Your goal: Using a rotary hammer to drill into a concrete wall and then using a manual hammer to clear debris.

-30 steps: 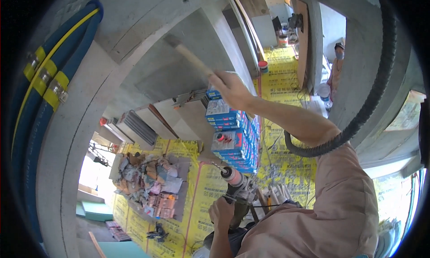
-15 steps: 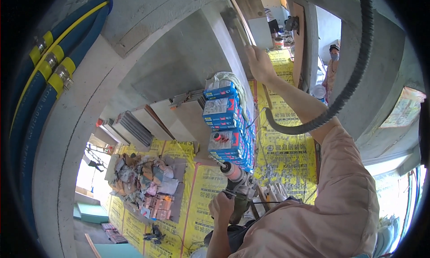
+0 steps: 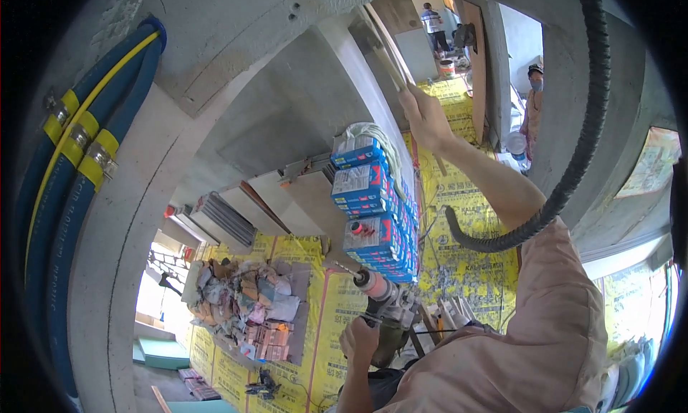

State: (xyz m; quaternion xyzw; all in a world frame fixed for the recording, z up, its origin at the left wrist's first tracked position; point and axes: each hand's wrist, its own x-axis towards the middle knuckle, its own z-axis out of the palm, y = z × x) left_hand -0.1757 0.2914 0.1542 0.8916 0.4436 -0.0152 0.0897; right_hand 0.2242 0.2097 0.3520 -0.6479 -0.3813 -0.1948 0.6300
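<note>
The right hand (image 3: 424, 116) is raised high at the end of a nearly straight bare arm, fingers curled shut and the wrist in line with the forearm. Well below it, the left hand (image 3: 358, 339) sits close to the chest, elbow bent, fingers wrapped in a tight grip.

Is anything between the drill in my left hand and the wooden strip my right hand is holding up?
In this view, yes: the stack of blue boxes rises between the drill in the left hand and the wooden strip gripped by the right hand. One view cannot show whether it truly blocks the path.
</note>
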